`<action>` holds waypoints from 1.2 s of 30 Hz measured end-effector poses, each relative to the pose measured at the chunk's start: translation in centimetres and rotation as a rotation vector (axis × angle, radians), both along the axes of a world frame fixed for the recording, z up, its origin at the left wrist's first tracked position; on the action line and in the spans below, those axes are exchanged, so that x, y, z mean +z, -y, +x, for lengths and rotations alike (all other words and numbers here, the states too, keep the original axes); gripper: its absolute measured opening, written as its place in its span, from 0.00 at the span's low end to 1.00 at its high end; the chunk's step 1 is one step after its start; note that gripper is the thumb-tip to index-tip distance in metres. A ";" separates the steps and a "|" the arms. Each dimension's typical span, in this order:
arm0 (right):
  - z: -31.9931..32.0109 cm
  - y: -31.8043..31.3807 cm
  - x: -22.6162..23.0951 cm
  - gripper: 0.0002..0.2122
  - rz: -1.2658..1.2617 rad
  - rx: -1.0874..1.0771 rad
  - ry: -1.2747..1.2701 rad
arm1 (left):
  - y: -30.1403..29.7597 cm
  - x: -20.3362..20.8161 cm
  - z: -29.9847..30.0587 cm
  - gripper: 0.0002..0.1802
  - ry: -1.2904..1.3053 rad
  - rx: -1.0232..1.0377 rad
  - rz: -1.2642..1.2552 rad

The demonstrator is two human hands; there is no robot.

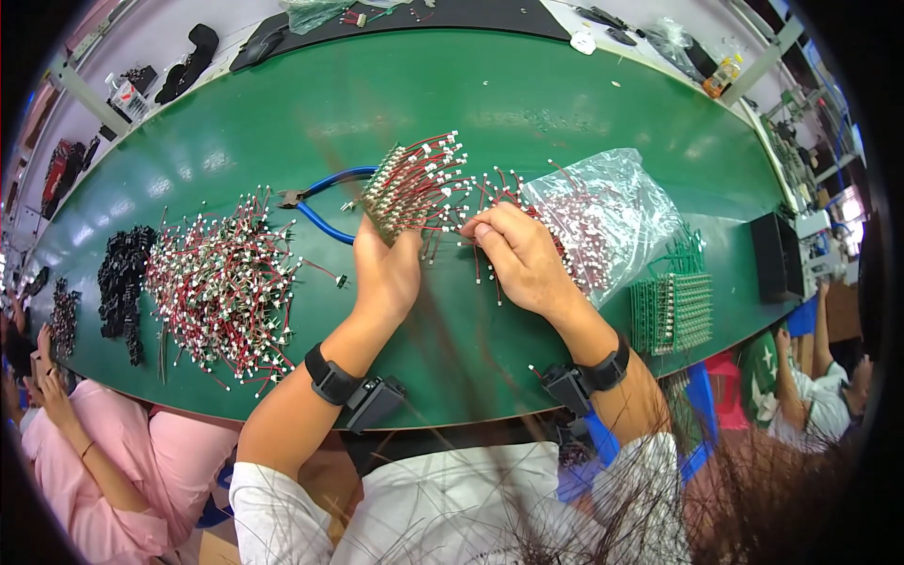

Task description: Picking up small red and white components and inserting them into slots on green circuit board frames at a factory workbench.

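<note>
My left hand (388, 268) is closed on the lower end of a green circuit board panel (381, 193), held tilted above the table. Rows of red wire leads (435, 174) with white plugs fan out from the panel to the right. Just right of it, thumb and forefinger of my right hand (525, 259) pinch a thin red wire, its ends partly hidden among other leads. Blue-handled cutting pliers (325, 224) lie behind my left hand. Beside my right hand a clear plastic bag (629, 202) holds many more red leads, some spilling from its open side.
Left on the green table (395, 89) lie a heap of wired boards (226, 287), black parts (124, 282) and a smaller wire pile (64, 315). Stacked green panels (673, 311) and a black bin (777, 256) stand right. A person in pink (104, 461) sits at left.
</note>
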State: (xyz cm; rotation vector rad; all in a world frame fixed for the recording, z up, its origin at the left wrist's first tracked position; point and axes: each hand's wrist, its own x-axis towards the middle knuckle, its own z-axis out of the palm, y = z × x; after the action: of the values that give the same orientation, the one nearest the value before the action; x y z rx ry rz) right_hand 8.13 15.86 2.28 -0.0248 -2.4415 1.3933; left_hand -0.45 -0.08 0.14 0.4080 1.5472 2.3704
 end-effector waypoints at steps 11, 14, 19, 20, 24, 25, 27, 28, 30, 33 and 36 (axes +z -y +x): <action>1.0 1.3 0.6 0.07 0.353 0.074 -0.157 | 0.4 -0.6 0.1 0.24 -0.100 -0.072 -0.093; 1.0 2.3 0.8 0.08 0.409 0.111 -0.158 | 0.5 -0.3 0.4 0.23 -0.113 -0.108 -0.111; 0.8 1.8 -0.3 0.06 0.328 0.116 -0.226 | 0.2 0.3 1.0 0.23 -0.145 -0.143 -0.086; 0.6 1.9 -0.5 0.06 0.301 0.113 -0.259 | 0.2 0.5 1.2 0.24 -0.178 -0.143 -0.100; 0.6 2.3 -0.1 0.04 0.180 0.099 -0.277 | 0.1 -0.1 1.1 0.26 -0.113 -0.095 -0.081; 0.6 2.4 0.2 0.03 0.152 0.063 -0.263 | 0.2 -0.2 1.0 0.26 -0.115 -0.122 -0.074; 0.7 2.4 0.5 0.02 0.122 0.029 -0.249 | 0.2 -0.2 1.0 0.27 -0.118 -0.147 -0.068; 0.7 2.4 0.6 0.02 0.110 0.003 -0.235 | 0.2 -0.2 1.1 0.27 -0.109 -0.150 -0.061; 0.7 2.3 0.6 0.03 0.096 -0.024 -0.221 | 0.2 0.0 1.3 0.27 -0.100 -0.155 -0.056; 0.6 2.1 0.5 0.03 0.120 -0.067 -0.227 | 0.2 0.6 1.7 0.30 -0.124 -0.214 -0.093; 0.5 2.0 0.0 0.04 0.050 -0.121 -0.262 | 0.3 0.4 2.1 0.35 -0.144 -0.245 -0.115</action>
State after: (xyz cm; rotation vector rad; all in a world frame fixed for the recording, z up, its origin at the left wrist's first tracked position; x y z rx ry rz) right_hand 8.59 13.84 2.24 0.0197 -2.2191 1.2019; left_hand 1.65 -0.35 0.59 0.7113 1.5836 2.0962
